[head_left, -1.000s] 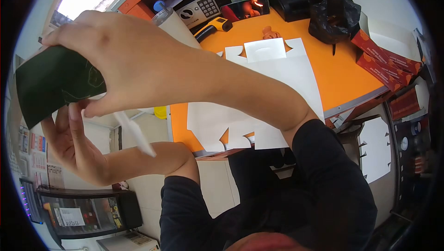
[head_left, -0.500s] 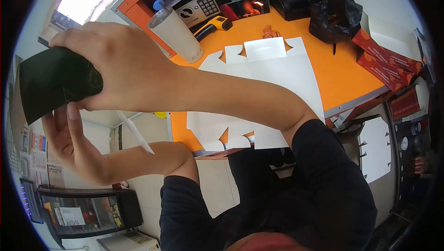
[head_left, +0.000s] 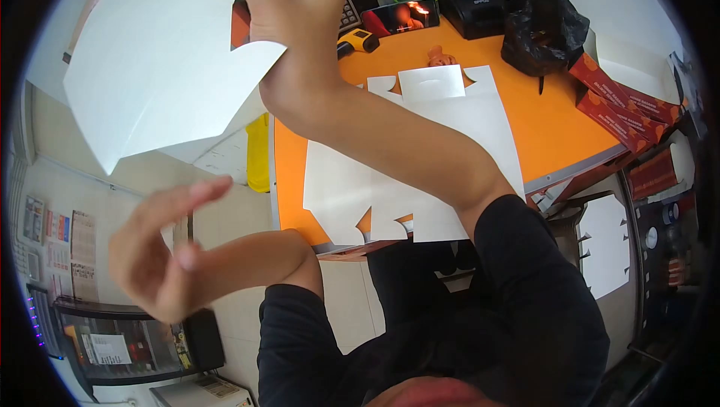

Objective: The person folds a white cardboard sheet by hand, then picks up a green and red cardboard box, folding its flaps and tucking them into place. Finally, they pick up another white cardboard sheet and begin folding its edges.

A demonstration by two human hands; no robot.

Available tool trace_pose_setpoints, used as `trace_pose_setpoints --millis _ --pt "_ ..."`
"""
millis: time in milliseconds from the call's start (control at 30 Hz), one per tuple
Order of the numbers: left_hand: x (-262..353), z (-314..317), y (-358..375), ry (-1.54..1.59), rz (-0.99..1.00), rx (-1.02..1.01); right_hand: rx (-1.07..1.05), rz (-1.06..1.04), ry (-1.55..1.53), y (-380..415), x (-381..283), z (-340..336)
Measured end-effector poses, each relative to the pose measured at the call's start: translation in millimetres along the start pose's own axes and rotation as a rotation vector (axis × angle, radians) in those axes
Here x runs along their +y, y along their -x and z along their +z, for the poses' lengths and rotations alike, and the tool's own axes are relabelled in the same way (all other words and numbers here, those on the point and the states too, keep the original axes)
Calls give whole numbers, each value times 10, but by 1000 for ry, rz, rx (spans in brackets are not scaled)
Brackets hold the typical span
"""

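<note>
Here, left hand [head_left: 159, 257] curved wide; right hand [head_left: 296, 8] cropped, hold unclear; smooth, pointed white card [head_left: 161, 62] alongside.

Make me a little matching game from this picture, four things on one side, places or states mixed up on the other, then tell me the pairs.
Column one
1. Left hand
2. Right hand
3. Sheet left of the right hand
4. Plastic bag

Column two
A. Black, on the orange tabletop
B. Fingers partly out of view
C. White, up in the air
D. Fingers curled, holding nothing

Pairs: 1-D, 2-B, 3-C, 4-A
</note>
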State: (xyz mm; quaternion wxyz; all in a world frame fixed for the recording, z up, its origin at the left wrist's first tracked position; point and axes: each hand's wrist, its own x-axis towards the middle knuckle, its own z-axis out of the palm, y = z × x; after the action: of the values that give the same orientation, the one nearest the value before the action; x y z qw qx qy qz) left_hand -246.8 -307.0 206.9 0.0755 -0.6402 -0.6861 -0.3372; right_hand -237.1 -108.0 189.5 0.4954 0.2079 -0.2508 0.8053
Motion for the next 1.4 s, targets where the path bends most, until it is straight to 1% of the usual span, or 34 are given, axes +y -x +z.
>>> trace_pose_setpoints --millis 67,133,200,233,300,333,367,400,433,500,533,600,633,667,767,800,867,900,967,1000,1100,1133,1233,1267,1367,1400 --pt "-96 -44 -20 -5 -203 107 61 128 -31 10 -22 35" --pt "-240 -35 -144 -23 -311 151 114 237 -23 -22 -13 77" --pt "-515 -86 -114 -22 -449 214 109 263 -22 -36 -3 91" --pt "-671 -119 -75 -7 -394 207 80 239 -36 -15 16 70" --pt "-876 -149 -32 21 -285 196 72 -112 267 -15 252 -18" --pt "-844 -76 -41 203 -325 324 91 -445 581 -76 464 0" --pt "-820 15 -64 333 -322 420 90 -489 574 -76 606 -70" --pt "-782 98 -118 420 -297 469 89 -534 567 -73 633 -63" --pt "-728 178 -176 495 -259 501 69 -283 245 4 388 22" --pt "-674 277 -309 581 -182 490 -30 -50 -75 39 256 8" --pt "-657 285 -361 607 -153 477 -106 -73 -75 20 299 -69" --pt "-574 279 -429 622 -107 517 -119 -77 -43 -3 339 -80" --pt "-458 270 -489 617 -94 550 -55 -60 -10 -18 368 -21" --pt "-306 316 -541 667 -51 645 10 -42 23 -30 407 26" --pt "-407 138 -393 417 -59 897 -79 -166 170 -106 771 -146" --pt "-410 122 -391 371 -70 943 -112 -169 192 -121 767 -123" --pt "-406 93 -391 279 -91 1034 -117 -77 79 -85 762 -86" --pt "-393 71 -397 263 -59 1084 -119 -32 23 -74 741 -61" --pt "-367 21 -401 231 5 1183 -186 -48 163 -91 707 -69" --pt "-378 -25 -354 250 43 1177 -218 -56 233 -107 680 -81" --pt "-440 -233 -158 271 7 1264 -553 -131 518 -192 492 -134" --pt "-420 -215 -119 229 -2 1311 -682 -113 637 -234 417 -144" --pt "-393 -193 -12 -2 -84 1430 -767 -430 915 -289 394 -196" --pt "-452 -249 136 26 -75 1467 -790 -533 922 -323 407 -224" --pt "-580 -414 438 -41 -149 1502 -978 -450 964 -376 395 -294" --pt "-569 -423 470 -21 -185 1528 -992 -383 911 -327 331 -280"
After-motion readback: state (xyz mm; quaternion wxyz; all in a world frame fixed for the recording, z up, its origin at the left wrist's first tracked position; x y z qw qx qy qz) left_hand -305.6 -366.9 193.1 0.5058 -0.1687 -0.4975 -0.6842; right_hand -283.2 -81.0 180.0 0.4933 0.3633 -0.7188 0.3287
